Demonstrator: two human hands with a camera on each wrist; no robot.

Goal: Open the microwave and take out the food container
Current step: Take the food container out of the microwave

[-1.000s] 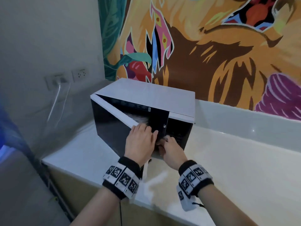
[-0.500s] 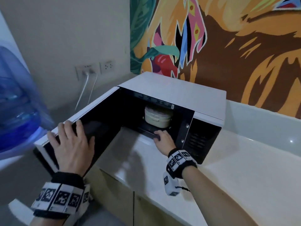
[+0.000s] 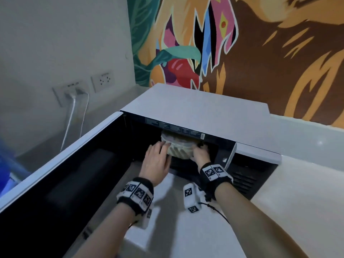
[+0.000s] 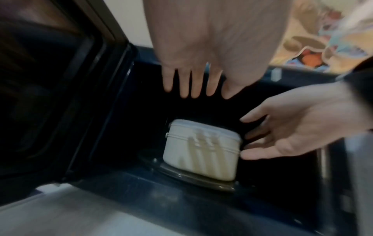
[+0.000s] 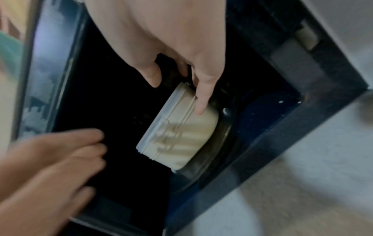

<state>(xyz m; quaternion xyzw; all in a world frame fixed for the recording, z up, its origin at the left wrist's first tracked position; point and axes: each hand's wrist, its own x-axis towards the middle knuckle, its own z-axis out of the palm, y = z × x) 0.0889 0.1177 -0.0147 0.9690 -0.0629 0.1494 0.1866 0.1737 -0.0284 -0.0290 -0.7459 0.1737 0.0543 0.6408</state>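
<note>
The white microwave stands on the counter with its dark door swung wide to the left. Inside, a cream lidded food container sits on the glass turntable. My left hand hovers just above and left of the container, fingers straight and not touching it. My right hand reaches in from the right; its thumb lies along the container's wall and the fingers touch its right side. In the head view both hands flank the container.
White wall sockets with plugged cables sit left of the microwave. A blue water bottle shows at the far left edge. The white counter stretches to the right, below a painted mural wall.
My left hand has left the door and moved into the cavity over the container. The right hand has gone from the cavity's front sill to the container's right side.
</note>
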